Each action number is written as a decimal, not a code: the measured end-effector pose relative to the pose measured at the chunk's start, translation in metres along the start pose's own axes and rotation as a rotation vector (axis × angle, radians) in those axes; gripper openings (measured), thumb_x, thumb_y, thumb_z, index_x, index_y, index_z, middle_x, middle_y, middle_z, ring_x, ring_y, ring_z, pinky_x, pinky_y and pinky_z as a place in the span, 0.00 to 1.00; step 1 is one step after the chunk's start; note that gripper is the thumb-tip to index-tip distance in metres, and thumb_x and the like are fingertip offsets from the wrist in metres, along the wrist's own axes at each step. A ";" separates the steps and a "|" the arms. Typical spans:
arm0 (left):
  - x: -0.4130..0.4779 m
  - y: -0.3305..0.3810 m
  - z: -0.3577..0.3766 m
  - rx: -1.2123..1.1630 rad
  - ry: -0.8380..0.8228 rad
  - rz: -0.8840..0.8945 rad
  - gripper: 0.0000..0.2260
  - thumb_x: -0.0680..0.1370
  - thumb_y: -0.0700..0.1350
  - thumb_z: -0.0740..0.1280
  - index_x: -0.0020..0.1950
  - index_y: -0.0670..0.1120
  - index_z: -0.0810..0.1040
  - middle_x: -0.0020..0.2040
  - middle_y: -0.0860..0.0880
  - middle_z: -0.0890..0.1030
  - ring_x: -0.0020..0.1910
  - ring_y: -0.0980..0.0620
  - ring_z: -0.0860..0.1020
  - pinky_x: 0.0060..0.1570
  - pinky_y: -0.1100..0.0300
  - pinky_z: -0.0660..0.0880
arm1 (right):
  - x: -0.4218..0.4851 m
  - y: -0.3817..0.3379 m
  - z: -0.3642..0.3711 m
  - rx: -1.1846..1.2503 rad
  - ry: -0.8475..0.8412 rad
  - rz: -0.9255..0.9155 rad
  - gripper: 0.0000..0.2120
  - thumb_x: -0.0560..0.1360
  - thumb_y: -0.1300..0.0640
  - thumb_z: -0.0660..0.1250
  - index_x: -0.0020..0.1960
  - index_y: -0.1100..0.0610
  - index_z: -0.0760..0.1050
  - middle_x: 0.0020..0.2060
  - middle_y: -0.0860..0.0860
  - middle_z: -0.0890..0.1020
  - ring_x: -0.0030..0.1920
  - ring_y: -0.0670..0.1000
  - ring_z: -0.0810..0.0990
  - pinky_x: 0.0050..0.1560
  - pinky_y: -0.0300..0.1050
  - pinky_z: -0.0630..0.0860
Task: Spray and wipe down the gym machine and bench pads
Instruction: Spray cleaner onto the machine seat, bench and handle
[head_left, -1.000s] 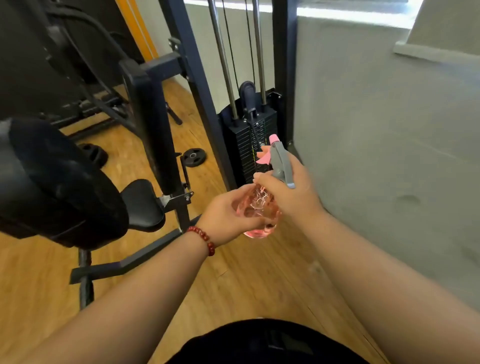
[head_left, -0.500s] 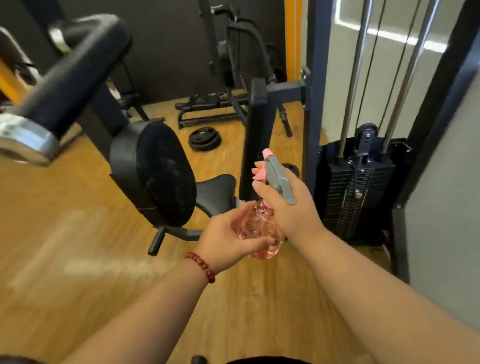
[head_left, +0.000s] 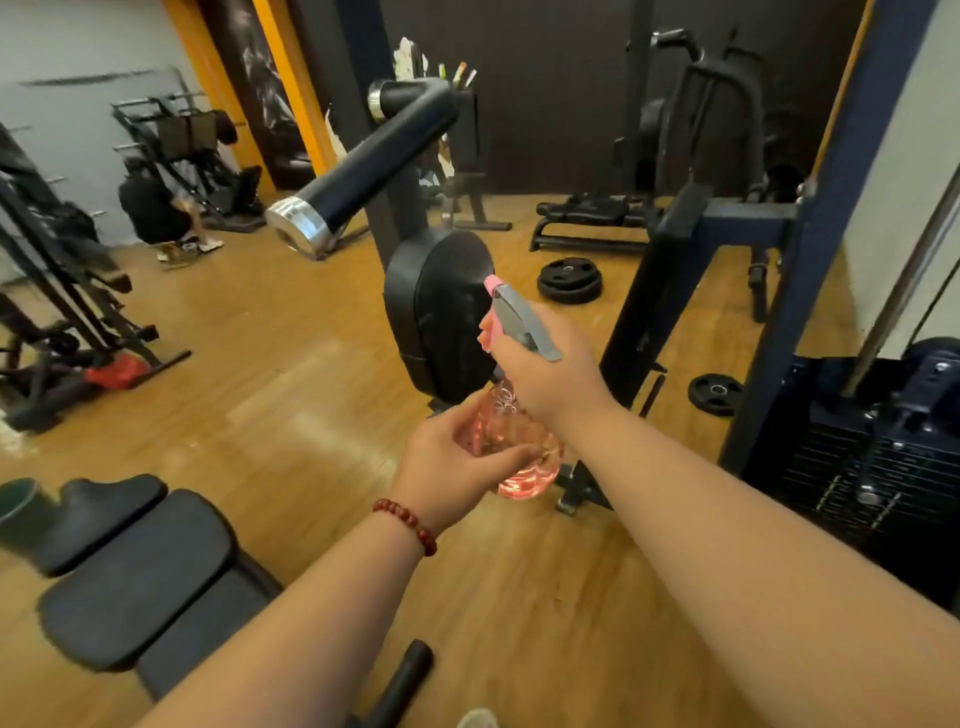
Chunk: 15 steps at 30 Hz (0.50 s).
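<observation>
- Step: spray phase, looks like setup; no cloth visible in either hand, no mist visible
- right hand (head_left: 553, 379) wrapped round the neck of the spray bottle (head_left: 519, 447), fingers by the pink trigger; left hand (head_left: 457, 460) cupped closed on the bottle's pink body from the side
- nozzle aims at the round black pad (head_left: 447, 312) just beyond the hands; bench pads (head_left: 135, 577) lie below-left of the left hand
- Next, likely: free the left hand, squeeze the trigger at that pad; then fetch a cloth

Spray bottle (head_left: 524, 447): clear pink, grey head, pink nozzle.
Bracelet (head_left: 408, 524): dark red beads.
Bench pads (head_left: 140, 571): black, left of the bottle.
Floor (head_left: 270, 364): orange-brown wood grain.
Roller pad (head_left: 374, 156): black, silver cap.
</observation>
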<state>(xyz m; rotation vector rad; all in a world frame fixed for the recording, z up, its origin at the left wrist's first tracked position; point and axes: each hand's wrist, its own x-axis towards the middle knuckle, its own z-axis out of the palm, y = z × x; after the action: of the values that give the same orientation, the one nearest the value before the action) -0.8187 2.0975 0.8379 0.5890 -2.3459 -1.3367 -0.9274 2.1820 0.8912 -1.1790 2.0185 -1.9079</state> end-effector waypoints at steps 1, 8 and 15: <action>-0.004 0.000 0.000 0.006 0.009 -0.012 0.22 0.68 0.46 0.78 0.51 0.65 0.70 0.40 0.70 0.81 0.44 0.72 0.78 0.40 0.75 0.74 | -0.003 0.000 0.001 0.002 0.005 0.009 0.05 0.80 0.57 0.63 0.48 0.55 0.77 0.36 0.53 0.77 0.33 0.45 0.73 0.33 0.37 0.71; -0.021 -0.008 0.001 0.030 -0.042 -0.120 0.38 0.65 0.57 0.78 0.72 0.51 0.70 0.56 0.58 0.80 0.53 0.61 0.80 0.52 0.62 0.79 | -0.025 0.010 0.005 -0.036 0.012 0.114 0.06 0.81 0.54 0.63 0.51 0.55 0.75 0.46 0.57 0.80 0.45 0.56 0.78 0.47 0.51 0.77; -0.030 -0.020 0.006 0.024 -0.130 -0.152 0.34 0.67 0.55 0.78 0.70 0.49 0.73 0.52 0.57 0.81 0.46 0.61 0.82 0.43 0.67 0.79 | -0.038 0.024 0.015 -0.077 0.081 0.207 0.07 0.78 0.59 0.64 0.42 0.58 0.74 0.33 0.52 0.73 0.33 0.46 0.69 0.34 0.41 0.67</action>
<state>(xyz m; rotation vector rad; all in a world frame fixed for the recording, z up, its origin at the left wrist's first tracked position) -0.7934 2.1081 0.8144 0.7209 -2.4665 -1.4544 -0.9034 2.1907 0.8519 -0.8799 2.1769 -1.8207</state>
